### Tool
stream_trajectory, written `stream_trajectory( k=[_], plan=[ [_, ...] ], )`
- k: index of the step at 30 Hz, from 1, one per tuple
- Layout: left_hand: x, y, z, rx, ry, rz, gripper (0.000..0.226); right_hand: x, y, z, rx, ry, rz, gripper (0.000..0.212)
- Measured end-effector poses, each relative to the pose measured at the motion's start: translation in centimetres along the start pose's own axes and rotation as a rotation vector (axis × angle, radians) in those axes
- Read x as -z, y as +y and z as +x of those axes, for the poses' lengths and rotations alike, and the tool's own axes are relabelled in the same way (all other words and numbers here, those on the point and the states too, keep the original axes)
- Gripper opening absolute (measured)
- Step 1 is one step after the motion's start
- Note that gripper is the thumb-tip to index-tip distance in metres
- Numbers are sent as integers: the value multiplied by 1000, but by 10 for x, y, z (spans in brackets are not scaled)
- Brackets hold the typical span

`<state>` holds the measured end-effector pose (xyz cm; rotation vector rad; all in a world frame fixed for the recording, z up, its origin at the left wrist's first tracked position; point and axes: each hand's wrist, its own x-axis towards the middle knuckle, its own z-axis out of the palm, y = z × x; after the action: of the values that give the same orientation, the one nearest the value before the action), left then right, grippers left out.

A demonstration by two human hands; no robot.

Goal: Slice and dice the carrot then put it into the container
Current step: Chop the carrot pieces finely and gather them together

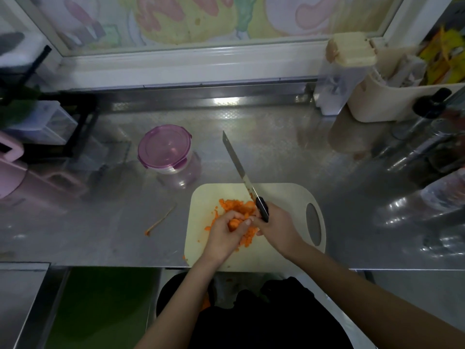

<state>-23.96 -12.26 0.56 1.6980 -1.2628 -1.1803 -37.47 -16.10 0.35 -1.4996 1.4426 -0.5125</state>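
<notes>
Carrot: the diced carrot (240, 217) lay heaped at the middle of the cutting board (284, 197), a few bits strayed toward the board's 7 o'clock edge.
Left hand: the left hand (226, 229) was cupped and closed around a clump of dice, seemingly gathering them for the transfer.
Right hand: the right hand (274, 224) was clamped on the knife (241, 172), blade angled up toward 11 o'clock, probably kept clear of the fingers.
Container: the container (167, 151) stood on the surface (289, 147) at the board's 10 o'clock, its purple lid on; it would likely need opening first.
Scrap: a thin peel strip (161, 220) lay at 9 o'clock.

No legible txt or labels
</notes>
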Motion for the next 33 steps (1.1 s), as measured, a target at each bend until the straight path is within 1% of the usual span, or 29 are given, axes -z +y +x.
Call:
stream_trajectory(
  k=[3,5,7,9,11,15,19,20,22,24,27,30,33],
  plan=[
    [10,-9,-4,9,101,57,13,2,5,-2,31,30,-105,14],
    [17,-15,-3,39,173,113,15,8,9,0,5,56,-128,14],
    [22,-18,-1,69,216,143,18,15,10,7,-7,88,-152,11],
    [25,-21,1,93,242,123,22,19,11,18,2,115,-202,11],
    [27,-25,1,123,261,99,22,19,8,29,3,129,-231,15],
    [29,-31,-2,180,279,58,18,8,0,46,-2,101,-292,14],
    [34,-33,-8,195,317,7,17,-5,-4,52,-17,76,-377,32],
    [35,-32,-8,204,329,-1,18,-7,-5,53,-22,79,-384,33],
    [38,-31,-9,225,347,-17,18,-9,-5,55,-19,68,-396,27],
    [40,-29,-9,228,360,-38,19,-10,-5,56,-17,52,-457,23],
    [39,-26,-6,219,373,-50,21,-10,-8,58,-33,30,-544,29],
    [37,-21,-3,199,375,-77,20,-8,-9,58,-46,25,-506,27],
    [33,-18,0,170,365,-84,17,-1,-9,54,-35,61,-415,18]
  ],
)
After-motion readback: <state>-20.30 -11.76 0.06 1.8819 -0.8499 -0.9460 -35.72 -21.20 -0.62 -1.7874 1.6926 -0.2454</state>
